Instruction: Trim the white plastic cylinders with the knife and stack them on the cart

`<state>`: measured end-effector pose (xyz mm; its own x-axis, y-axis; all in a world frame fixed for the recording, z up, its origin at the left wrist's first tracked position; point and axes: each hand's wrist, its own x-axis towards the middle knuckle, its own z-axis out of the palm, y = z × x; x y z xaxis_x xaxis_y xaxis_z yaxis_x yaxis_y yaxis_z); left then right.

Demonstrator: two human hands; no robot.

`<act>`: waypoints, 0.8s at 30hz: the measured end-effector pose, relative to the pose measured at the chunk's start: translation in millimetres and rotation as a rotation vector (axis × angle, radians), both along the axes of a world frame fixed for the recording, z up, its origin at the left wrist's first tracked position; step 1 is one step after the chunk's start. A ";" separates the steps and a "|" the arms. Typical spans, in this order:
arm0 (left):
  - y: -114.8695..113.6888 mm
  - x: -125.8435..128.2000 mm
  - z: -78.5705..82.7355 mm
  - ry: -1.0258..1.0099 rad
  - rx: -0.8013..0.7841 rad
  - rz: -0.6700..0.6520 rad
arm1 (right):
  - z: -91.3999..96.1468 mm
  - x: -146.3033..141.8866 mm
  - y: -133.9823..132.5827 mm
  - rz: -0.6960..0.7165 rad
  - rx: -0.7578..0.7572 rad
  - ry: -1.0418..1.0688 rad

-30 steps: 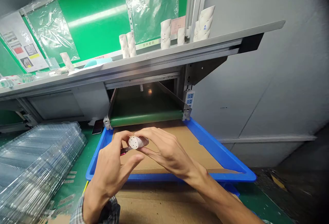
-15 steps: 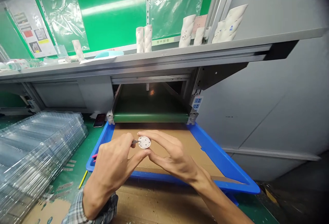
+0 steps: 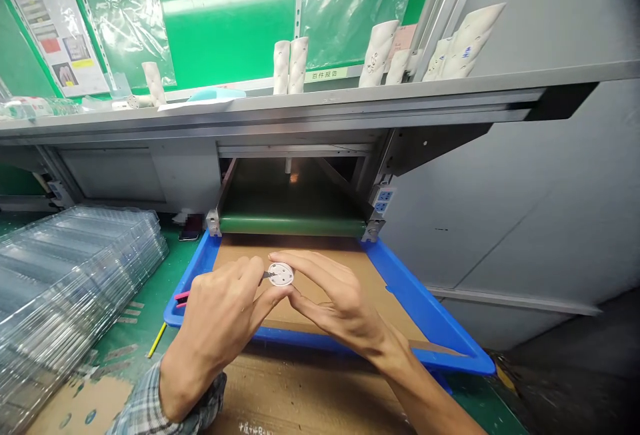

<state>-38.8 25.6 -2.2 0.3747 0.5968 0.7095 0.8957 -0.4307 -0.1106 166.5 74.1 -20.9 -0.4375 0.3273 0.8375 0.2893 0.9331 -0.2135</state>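
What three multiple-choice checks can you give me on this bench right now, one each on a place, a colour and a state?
1. Where are the clear plastic trays relative to the blue tray?
A. To its right
B. To its left
C. Inside it

2. What colour is the belt?
A. Blue
B. White
C. Green

3. What state is the white round part in?
A. Held up between the left hand and right hand
B. Lying flat in the blue tray
C. Standing on the belt

Answers:
1. B: the stack lies beyond the tray's left wall.
2. C: the strip at the tray's far end shows green.
3. A: fingers of both hands close around it above the tray.
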 end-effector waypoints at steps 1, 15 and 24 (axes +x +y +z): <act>0.1 0.1 -0.2 0.003 0.003 -0.001 | 0.0 0.3 -0.1 -0.006 0.001 -0.004; 4.6 -2.7 -0.9 -0.039 -0.092 -0.047 | 2.3 6.2 2.4 0.065 -0.080 -0.103; 2.8 0.3 0.4 -0.103 -0.102 -0.036 | 2.3 6.8 -0.4 0.072 -0.137 -0.013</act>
